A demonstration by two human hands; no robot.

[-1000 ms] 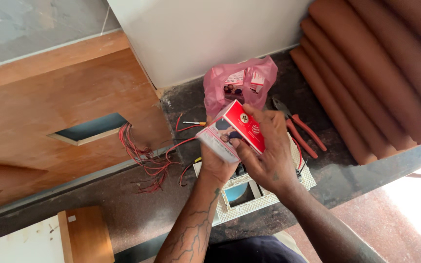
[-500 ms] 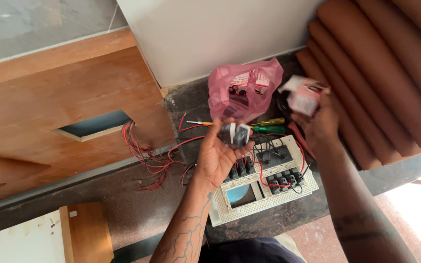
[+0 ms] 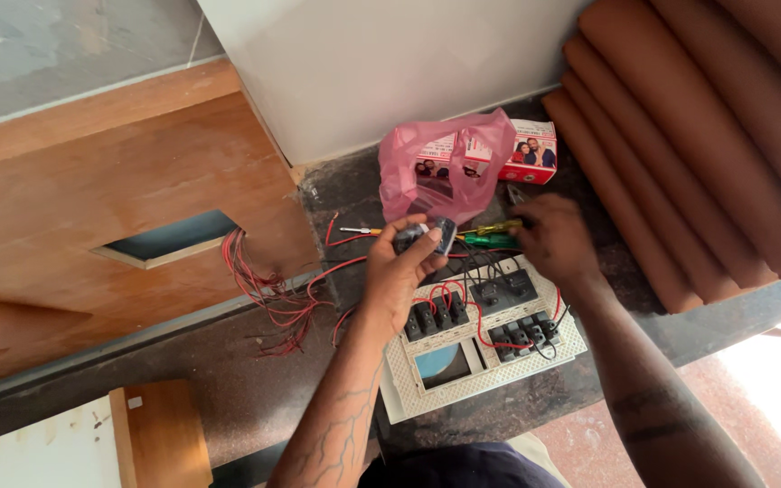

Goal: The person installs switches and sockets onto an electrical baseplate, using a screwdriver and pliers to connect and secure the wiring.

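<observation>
Fingertips of the left hand [image 3: 401, 271] pinch a small grey plastic switch module [image 3: 427, 237], raised above the dark stone counter [image 3: 228, 389] and held just over the far left corner of the white perforated switch plate [image 3: 485, 339]. The module's long axis runs roughly left to right, and it sits at the top of the grip, between thumb and forefingers, with the palm below it, toward the person.

Just beside it to the right lies a green-handled screwdriver [image 3: 492, 239], its shaft pointing left toward a red-and-yellow-handled tester screwdriver [image 3: 359, 231]. The right hand [image 3: 549, 239] rests palm down with its fingers on the green handle; I cannot tell whether they have closed around it or only touch it. That hand is clearly the nearer to the tool, the left being occupied.

Black switches already sit in the plate, linked by short red and black wires. Beyond the hands a pink plastic bag [image 3: 445, 163] holds small printed cartons, and one red and white carton [image 3: 528, 152] sits beside it against the white wall. Loose red wires [image 3: 259, 289] spill from the rectangular cut-out in the brown wooden panel [image 3: 119, 199] at left. Terracotta-coloured ribbed cushioning [image 3: 698, 126] fills the right.
</observation>
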